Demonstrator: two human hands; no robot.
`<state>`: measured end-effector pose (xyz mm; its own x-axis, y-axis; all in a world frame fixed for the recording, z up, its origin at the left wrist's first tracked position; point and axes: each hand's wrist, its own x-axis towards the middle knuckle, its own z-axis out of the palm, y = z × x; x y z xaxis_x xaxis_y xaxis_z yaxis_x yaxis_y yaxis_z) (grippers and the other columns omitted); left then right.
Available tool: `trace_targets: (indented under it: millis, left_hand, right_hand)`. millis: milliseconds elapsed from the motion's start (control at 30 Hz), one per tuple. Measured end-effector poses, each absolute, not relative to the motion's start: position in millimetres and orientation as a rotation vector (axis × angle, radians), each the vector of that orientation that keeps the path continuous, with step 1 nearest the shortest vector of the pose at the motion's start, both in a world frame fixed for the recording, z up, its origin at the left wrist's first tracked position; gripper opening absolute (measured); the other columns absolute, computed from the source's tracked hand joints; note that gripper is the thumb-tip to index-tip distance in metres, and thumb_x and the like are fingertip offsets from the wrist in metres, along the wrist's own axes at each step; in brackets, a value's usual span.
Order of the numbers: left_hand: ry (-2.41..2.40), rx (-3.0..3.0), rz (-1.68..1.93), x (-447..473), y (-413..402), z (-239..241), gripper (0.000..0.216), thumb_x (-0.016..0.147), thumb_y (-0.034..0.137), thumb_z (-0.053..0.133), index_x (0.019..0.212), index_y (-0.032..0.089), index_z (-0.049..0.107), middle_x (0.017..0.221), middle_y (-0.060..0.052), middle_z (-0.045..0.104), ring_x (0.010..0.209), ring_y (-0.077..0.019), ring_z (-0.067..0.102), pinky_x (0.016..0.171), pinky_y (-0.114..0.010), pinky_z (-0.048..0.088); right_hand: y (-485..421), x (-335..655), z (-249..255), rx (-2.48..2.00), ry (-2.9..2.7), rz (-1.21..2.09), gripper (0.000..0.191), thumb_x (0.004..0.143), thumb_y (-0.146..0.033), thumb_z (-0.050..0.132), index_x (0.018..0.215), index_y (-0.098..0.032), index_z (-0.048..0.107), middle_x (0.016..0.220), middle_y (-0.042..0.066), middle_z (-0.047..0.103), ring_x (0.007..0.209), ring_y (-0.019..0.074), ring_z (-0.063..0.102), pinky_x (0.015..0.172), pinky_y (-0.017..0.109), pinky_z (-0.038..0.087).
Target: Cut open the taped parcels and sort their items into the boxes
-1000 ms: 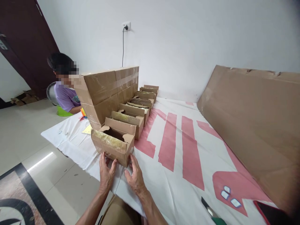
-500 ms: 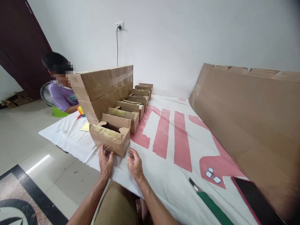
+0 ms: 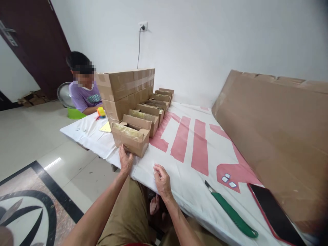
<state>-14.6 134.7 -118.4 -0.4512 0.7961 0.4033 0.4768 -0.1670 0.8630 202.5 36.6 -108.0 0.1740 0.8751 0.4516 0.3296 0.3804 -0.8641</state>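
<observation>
A small open cardboard box (image 3: 130, 138) stands at the near end of a row of like boxes (image 3: 151, 107) on a white and red cloth (image 3: 187, 150). My left hand (image 3: 125, 160) rests with spread fingers against the box's near lower edge. My right hand (image 3: 162, 179) lies apart from the box on the cloth near its front edge, fingers loosely curled, holding nothing I can make out.
Taller taped cartons (image 3: 126, 92) stand stacked behind the row. A green-handled knife (image 3: 232, 213) and a dark phone (image 3: 275, 213) lie at the front right. A large cardboard sheet (image 3: 276, 133) leans along the right. A person (image 3: 84, 90) sits at the far left corner.
My right hand has come off the box and drawn back toward the cloth's front edge. My left hand stays at the box. The view has shifted, showing more of the knife and phone.
</observation>
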Motion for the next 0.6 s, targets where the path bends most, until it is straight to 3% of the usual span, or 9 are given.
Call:
trace_targets:
  millis: [467, 600]
  left_hand:
    - [1.837, 1.357, 1.712, -10.9, 140.3, -118.4, 0.086, 0.069, 0.014, 0.063, 0.153, 0.012, 0.042, 0.159, -0.022, 0.043, 0.155, -0.0360, 0.035, 0.125, -0.051, 0.038]
    - [1.811, 1.399, 1.678, -15.4, 135.6, -116.3, 0.089, 0.070, 0.015, 0.063, 0.155, 0.013, 0.038, 0.161, -0.021, 0.041, 0.156, -0.0354, 0.033, 0.128, -0.051, 0.032]
  right_hand:
    - [42.5, 204.8, -113.7, -1.164, -1.452, 0.518, 0.025, 0.087, -0.028, 0.053, 0.097, -0.020, 0.074, 0.114, 0.015, 0.076, 0.098, 0.0241, 0.073, 0.074, 0.035, 0.063]
    - [41.4, 200.9, -112.8, -1.174, -1.433, 0.526, 0.024, 0.086, -0.027, 0.053, 0.097, -0.019, 0.073, 0.114, 0.015, 0.076, 0.096, 0.0239, 0.073, 0.073, 0.034, 0.062]
